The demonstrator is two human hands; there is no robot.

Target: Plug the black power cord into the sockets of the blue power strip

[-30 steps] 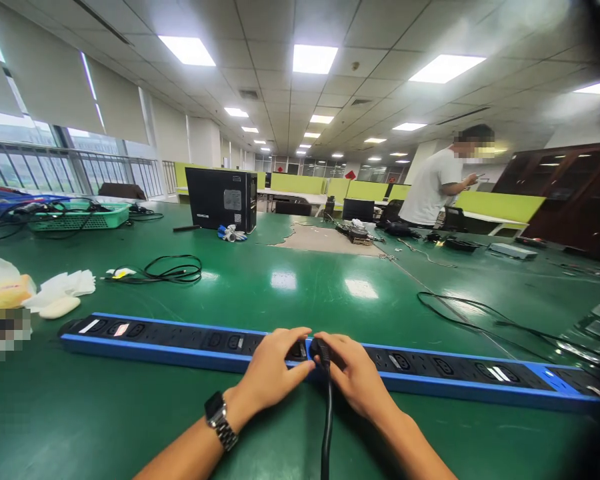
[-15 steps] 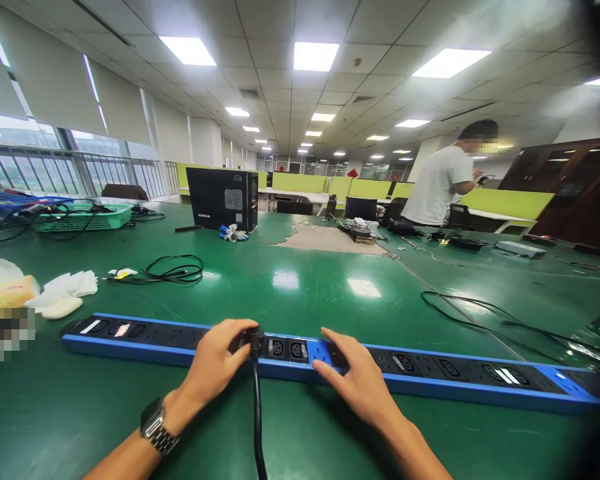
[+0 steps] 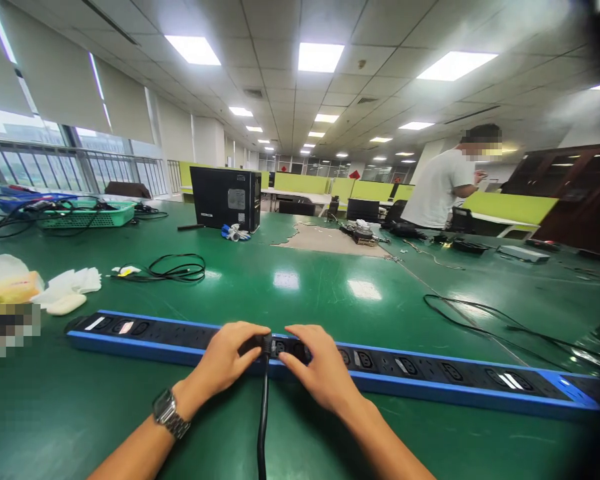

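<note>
A long blue power strip (image 3: 410,383) with a black socket face lies across the green table in front of me. At its middle, my left hand (image 3: 225,357), with a metal-banded watch on the wrist, has its thumb and fingers around a black power plug (image 3: 267,343). From the plug a thick black cable (image 3: 263,420) runs down toward me. Whether the plug sits in a socket is hidden. My right hand (image 3: 323,370) is just right of the plug, thumb and fingers apart across the strip, holding nothing; it hides some sockets.
Farther back stand a black computer case (image 3: 225,200) and blue-and-white gloves (image 3: 235,233). A green basket (image 3: 87,217) of cables is at left, near white wrapping (image 3: 73,283). Coiled cable (image 3: 175,269) and loose cable (image 3: 460,310) lie beyond the strip. A person (image 3: 437,183) stands back right.
My right hand has moved left along the strip, close to the plug. My left hand and the plug have shifted slightly right. The view has shifted a little.
</note>
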